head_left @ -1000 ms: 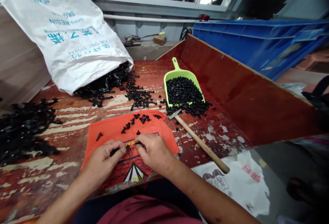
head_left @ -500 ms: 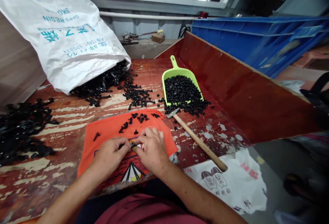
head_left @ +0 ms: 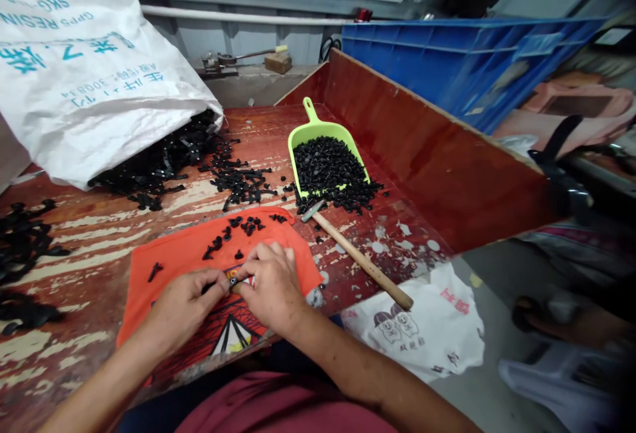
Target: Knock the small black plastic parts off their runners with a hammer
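Note:
My left hand (head_left: 189,299) is closed in a pinch on a small black plastic part (head_left: 232,281), low over an orange cloth (head_left: 149,261) with a printed picture. Closed too, my right hand (head_left: 272,284) meets it from the other side, thumb and forefinger at the same part. Its finer shape is mostly covered by the fingertips. Just beyond the hands, several loose black pieces (head_left: 251,224) lie on the cloth, and one longer piece (head_left: 154,271) sits to the left. A wooden-handled hammer (head_left: 365,262) rests to the right.
A light green dustpan (head_left: 292,155) heaped with small black pieces stands at the back. At left, a white sack (head_left: 99,82) spills black parts onto the worn red tabletop (head_left: 94,234). A red board (head_left: 422,142) edges the right side, with a blue crate (head_left: 407,62) behind it.
The view has swung right, so everything sits further left in the picture. Both hands keep their pinch at the same place over the cloth.

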### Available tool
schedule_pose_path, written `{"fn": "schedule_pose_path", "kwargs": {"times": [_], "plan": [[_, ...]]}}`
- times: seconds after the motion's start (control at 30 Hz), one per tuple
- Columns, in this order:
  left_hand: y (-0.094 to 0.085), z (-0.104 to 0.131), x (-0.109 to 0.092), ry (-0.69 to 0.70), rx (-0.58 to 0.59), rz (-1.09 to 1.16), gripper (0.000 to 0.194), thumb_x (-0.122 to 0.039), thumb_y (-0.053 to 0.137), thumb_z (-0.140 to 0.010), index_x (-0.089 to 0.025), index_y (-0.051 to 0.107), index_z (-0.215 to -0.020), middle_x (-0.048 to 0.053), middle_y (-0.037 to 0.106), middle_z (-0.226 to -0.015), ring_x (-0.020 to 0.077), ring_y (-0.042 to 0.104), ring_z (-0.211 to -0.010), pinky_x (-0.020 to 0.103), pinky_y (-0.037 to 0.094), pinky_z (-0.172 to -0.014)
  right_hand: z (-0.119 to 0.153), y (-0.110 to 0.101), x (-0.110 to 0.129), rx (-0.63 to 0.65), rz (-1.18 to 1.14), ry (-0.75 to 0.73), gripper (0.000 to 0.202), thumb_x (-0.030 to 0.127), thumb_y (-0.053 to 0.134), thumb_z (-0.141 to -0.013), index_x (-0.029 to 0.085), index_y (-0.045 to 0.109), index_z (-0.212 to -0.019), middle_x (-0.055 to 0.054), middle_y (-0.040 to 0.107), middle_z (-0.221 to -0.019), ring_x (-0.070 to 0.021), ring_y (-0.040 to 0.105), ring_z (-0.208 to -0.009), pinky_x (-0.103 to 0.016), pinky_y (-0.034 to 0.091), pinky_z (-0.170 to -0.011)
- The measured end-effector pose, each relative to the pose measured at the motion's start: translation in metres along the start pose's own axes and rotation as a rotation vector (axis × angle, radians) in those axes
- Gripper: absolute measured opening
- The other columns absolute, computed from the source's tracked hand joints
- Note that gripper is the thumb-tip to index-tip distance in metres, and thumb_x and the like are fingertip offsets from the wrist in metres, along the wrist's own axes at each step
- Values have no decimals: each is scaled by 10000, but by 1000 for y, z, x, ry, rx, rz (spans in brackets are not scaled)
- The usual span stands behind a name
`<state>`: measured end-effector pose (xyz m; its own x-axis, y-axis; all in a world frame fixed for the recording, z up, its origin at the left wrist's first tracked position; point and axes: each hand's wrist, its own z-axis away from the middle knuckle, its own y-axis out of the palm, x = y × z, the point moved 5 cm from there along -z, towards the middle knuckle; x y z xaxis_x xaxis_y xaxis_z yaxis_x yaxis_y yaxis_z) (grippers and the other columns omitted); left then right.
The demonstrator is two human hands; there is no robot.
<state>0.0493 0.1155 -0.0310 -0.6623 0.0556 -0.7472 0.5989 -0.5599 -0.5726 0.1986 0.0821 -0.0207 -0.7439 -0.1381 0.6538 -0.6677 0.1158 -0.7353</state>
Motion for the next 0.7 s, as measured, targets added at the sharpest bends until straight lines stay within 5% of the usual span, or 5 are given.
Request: {"fn": "schedule_pose_path", "kwargs": {"times": [0.1,0.2,0.37,0.5,0.7], "plan": [[0,-1,-1,-18,0,4,378,-514,467,-844,-186,574,-689,-25,506,-650,158,471,-641,258,350,-627,0,-11,-1,31,36,-82,134,303,783,-798,281,706,-905,19,629,-975,-197,501,-988,-349,320,-848],[0,-1,-1,-56,-1,35,384,-533,485,-828,-186,561,-680,-37,474,-621,137,427,-593,245,320,-590,7,-54,-19,-31,154,-139,230,289,696,-873,253,660,-1097,-20,636,-1029,-211,507,-1015,-346,338,-882],[-1,0,2,-77,-3,66,360,-522,529,-807,-189,582,-683,-26,532,-635,144,450,-607,239,333,-598,33,-138,-95,-90,666,191,231,379,656,-895,177,647,-1008,-104,619,-1008,-286,506,-991,-375,329,-829],[-2,0,2,-78,-21,70,343,-511,549,-793,-191,602,-679,-19,561,-647,153,475,-622,239,352,-608,45,-144,-135,160,595,356,221,402,611,-900,190,579,-843,-66,620,-906,-222,561,-857,-286,323,-682],[-1,5,-8,1,-98,29,336,-497,535,-793,-206,589,-634,-17,561,-613,172,510,-627,247,369,-603,54,-145,-121,243,406,386,183,220,507,-912,202,544,-1090,-2,662,-760,-172,602,-640,-244,334,-571]]}}
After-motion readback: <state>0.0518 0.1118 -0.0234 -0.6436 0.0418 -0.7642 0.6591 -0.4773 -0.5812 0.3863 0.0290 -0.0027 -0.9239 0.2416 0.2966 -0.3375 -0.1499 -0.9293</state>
